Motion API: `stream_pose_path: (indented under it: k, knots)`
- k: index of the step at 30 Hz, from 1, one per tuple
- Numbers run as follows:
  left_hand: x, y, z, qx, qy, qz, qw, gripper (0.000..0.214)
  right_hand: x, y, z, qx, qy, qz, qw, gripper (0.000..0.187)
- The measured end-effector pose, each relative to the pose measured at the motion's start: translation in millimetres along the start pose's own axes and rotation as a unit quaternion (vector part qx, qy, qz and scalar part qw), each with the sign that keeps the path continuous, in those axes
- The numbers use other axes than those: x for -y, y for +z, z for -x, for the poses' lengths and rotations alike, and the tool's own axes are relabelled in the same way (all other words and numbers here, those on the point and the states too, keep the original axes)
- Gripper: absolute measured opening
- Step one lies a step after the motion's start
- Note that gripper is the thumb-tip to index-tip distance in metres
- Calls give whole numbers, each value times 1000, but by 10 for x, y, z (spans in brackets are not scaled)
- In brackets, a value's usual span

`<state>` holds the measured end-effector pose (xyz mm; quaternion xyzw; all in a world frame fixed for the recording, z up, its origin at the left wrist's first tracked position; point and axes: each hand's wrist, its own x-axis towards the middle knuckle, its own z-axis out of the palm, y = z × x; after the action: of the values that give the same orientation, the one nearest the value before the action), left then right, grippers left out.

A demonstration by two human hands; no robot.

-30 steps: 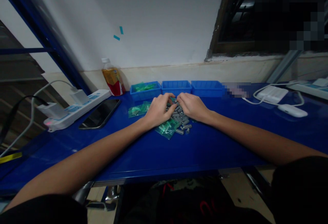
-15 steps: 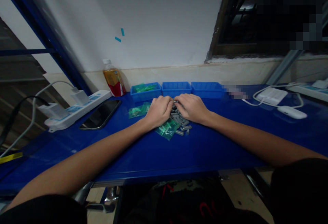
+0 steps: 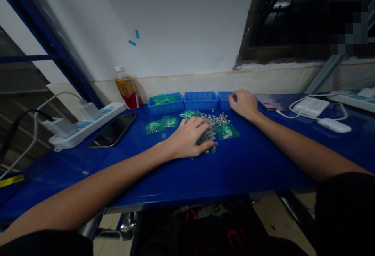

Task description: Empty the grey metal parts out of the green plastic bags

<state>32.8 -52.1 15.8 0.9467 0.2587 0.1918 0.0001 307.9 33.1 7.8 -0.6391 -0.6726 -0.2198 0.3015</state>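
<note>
L hand is placed palm-down at ctr of frame, part-open, thumb parted from fingers, w/ a heap of grey cylinders cupped btwn them; whether any is actually gripped can't be told. R hand is held rt of ctr, fingers curled, at the right blue tray, part of which is hidden by it; whether anything is held in it can't be told.

Silver screws are piled just above & rt of the cylinders, btwn the two hands. A green bag w/ contents is laid just below the screws; another green bag is seen just above L hand, & more green packets are set to its upper lt. Green stuff is held in the left blue tray, next to the middle blue tray, all on the blue table.

At lt of frame a phone is laid beside a white power strip, w/ a bottle stood near the wall.
</note>
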Motion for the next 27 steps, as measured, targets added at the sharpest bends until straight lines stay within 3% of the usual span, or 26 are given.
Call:
stream_pose_path:
  k: [3, 6, 9, 11, 13, 16, 18, 20, 27]
  knots:
    - [78, 33, -2, 36, 11, 8, 999, 42, 13, 39, -13, -13, 8, -9, 1000, 25]
    - [239, 48, -20, 57, 5, 4, 998, 47, 203, -73, -25, -17, -3, -50, 999, 23]
    - [364, 53, -33, 69, -1, -7, 998, 52, 554, -407, 42, 87, -99, -157, 979, 22]
    - [410, 58, -38, 74, -5, -11, 997, 53, 803, -714, 157, 189, -220, -190, 938, 19]
    - [433, 63, -41, 77, -8, -9, 997, 51, 989, -1004, 303, 302, -326, -190, 875, 14]
    - [445, 67, -46, 79, -13, -1, 997, 45, 1097, -1248, 499, 410, -367, -183, 815, 27]
    - [447, 71, -47, 76, -16, -1, 997, 43, 1086, -1249, 575, 425, -366, -191, 805, 39]
    - [449, 78, -46, 71, -15, -5, 997, 43, 1059, -1159, 600, 421, -357, -193, 811, 40]
    - [471, 121, -48, 60, -18, -31, 998, 38, 1072, -796, 548, 366, -340, -196, 844, 9]
